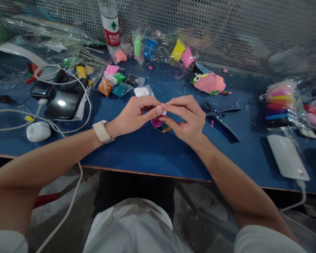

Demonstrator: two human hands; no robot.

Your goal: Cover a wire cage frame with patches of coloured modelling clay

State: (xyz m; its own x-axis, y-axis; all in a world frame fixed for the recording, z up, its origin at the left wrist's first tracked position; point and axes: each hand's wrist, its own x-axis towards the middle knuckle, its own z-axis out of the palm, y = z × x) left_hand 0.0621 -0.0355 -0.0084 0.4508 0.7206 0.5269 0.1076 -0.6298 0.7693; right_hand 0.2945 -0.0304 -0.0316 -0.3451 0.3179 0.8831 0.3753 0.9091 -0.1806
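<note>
My left hand [137,115] and my right hand [187,119] meet over the table, fingertips together. Between them they pinch a small white lump [164,111], which looks like modelling clay. Just beneath the fingers sits a magenta clay piece [156,122] with dark and orange parts, mostly covered by my hands. A bag of white clay [142,92] lies behind my left hand. To the right of my right hand are dark pliers [221,117] with their handles spread. Beyond them rests a pink clay figure [210,83] with a googly eye.
Small bags of coloured clay [118,78] lie at centre left. A water bottle [111,26] stands against the perforated metal panel [221,31]. Phones [65,100], cables and a white charger [38,131] occupy the left; a white power bank [288,156] and clay packs [280,102] the right.
</note>
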